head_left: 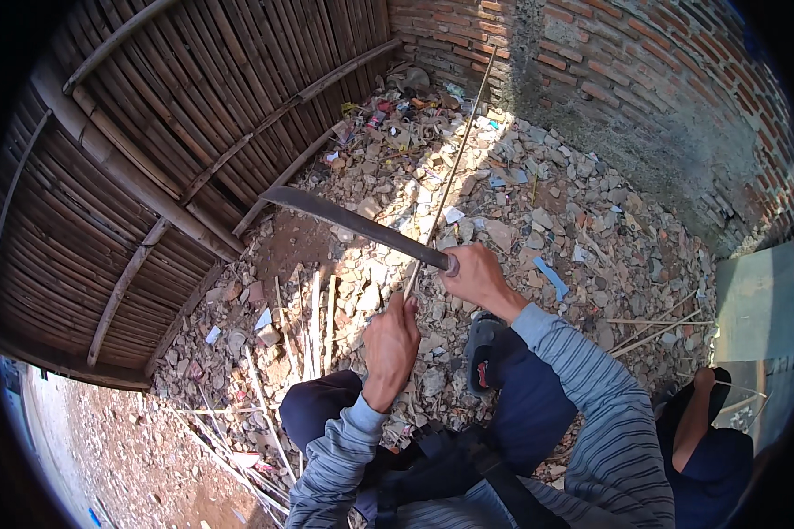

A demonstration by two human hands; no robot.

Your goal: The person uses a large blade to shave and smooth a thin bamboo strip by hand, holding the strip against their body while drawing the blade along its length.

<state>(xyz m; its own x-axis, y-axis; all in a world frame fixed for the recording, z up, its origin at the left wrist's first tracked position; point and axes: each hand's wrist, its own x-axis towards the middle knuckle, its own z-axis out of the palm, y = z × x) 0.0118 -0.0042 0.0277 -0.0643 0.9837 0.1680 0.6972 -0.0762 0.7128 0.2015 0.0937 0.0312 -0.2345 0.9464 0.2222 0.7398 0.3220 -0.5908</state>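
Observation:
My left hand is closed round the near end of a long, thin bamboo strip. The strip slants away from me, up and to the right, and its far end appears against the brick wall. In my right hand is the handle of a machete, a dark blade with a broad, curved tip that points to the left. Just ahead of my left hand the blade crosses the strip; whether the two touch, I cannot tell. Most of the handle is hidden inside my right fist.
Stone rubble with litter covers the ground. Split bamboo strips lie to my left, more strips to my right. A bamboo-slat wall stands left, a brick wall ahead. Another person's arm shows at lower right, beside a grey panel.

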